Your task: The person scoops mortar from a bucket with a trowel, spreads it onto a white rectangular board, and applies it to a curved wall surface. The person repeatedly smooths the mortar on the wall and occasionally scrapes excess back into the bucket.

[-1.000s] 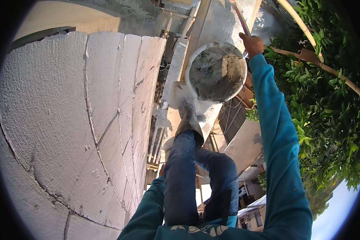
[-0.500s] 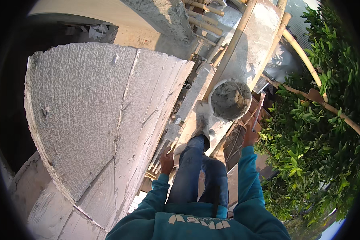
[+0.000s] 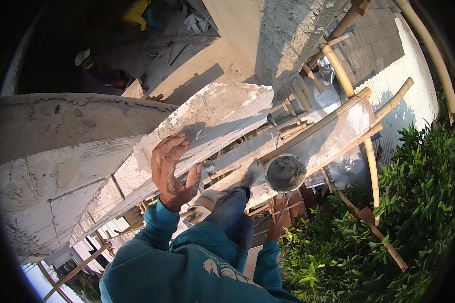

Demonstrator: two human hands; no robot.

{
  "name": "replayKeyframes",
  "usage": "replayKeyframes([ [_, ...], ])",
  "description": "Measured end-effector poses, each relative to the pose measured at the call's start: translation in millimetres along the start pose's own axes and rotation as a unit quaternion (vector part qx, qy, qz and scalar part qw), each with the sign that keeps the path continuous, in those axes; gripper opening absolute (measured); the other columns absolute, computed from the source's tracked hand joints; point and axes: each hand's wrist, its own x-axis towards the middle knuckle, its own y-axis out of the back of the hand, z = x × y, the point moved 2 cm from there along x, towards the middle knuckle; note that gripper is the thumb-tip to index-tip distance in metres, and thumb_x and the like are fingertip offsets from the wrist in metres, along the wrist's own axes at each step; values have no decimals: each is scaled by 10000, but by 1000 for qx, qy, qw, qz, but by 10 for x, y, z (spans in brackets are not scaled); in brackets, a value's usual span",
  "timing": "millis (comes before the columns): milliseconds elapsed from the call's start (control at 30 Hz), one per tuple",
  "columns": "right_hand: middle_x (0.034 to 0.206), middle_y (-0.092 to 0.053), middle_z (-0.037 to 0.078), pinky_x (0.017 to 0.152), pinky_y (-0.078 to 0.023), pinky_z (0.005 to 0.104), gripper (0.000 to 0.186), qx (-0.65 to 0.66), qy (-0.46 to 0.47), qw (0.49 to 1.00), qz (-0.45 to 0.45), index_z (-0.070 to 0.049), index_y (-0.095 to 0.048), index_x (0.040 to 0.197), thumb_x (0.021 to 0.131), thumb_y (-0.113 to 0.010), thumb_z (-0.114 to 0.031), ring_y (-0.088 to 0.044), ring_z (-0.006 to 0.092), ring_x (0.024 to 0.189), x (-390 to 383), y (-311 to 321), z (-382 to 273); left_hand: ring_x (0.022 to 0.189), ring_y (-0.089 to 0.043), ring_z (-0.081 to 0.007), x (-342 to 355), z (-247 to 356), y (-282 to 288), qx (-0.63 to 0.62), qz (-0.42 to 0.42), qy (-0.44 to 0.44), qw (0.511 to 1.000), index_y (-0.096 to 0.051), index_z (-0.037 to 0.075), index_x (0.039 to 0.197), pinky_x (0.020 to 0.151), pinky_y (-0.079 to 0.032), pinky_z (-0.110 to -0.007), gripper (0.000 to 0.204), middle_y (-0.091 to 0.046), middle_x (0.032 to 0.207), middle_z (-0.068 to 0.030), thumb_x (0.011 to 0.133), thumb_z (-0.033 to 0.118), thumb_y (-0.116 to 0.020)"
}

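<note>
1. One round bucket of grey mortar stands on the pale platform in the head view.
2. Left of the bucket I see the left hand, fingers loosely curled, thumb apart, nothing visible in its grasp. It's right by the block wall; whether they touch, I can't tell.
3. On the wearer's side of the bucket, the right hand looks closed around a thin tool.
4. A boot is just left of the bucket; leaves spread to its lower right.
</note>
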Motion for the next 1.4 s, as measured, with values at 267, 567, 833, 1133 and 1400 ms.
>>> replayKeyframes([
  [267, 800, -642, 174, 553, -477, 413, 497, -82, 3, 997, -11, 128, -620, 947, 754, -746, -312, -604, 260, 633, 18, 404, 114, 1371, -358, -304, 294, -181, -152, 171, -124, 99, 972, -336, 117, 1471, 1181, -197, -517, 921, -366, 1494, -106, 732, 429, -788],
  [567, 880, -666, 232, 672, -505, 477, 520, -179, 26, 983, 10, 105, -634, 987, 764, -744, -351, -650, 332, 761, -376, 695, -527, 1302, -394, -337, 322, -110, -166, 175, -124, 134, 968, -346, 104, 1466, 1142, -266, -497, 847, -429, 1409, -137, 770, 361, -754],
  [833, 929, -675, 249, 763, -510, 482, 506, -231, 138, 963, 0, 88, -646, 977, 737, -709, -353, -660, 383, 861, 90, 610, -896, 1247, -423, -350, 294, -114, -179, 171, -90, 129, 973, -416, 96, 1423, 1099, -312, -494, 772, -474, 1330, -152, 805, 449, -716],
  [1133, 990, -677, 259, 834, -497, 490, 586, -345, 257, 902, -31, 79, -657, 1014, 727, -701, -431, -649, 415, 943, -11, 515, -1589, 1170, -472, -335, 334, -79, -79, 155, -60, 134, 977, -481, 75, 1343, 1063, -342, -467, 699, -510, 1261, -156, 815, 482, -691],
  [1400, 902, -692, 262, 843, -527, 458, 537, -531, 333, 774, -89, 73, -693, 833, 697, -703, -447, -670, 399, 935, 22, 699, -2133, 1206, -464, -328, 165, -132, -56, 133, -7, 129, 983, -474, 63, 1342, 1078, -329, -452, 755, -523, 1264, -148, 804, 557, -664],
])
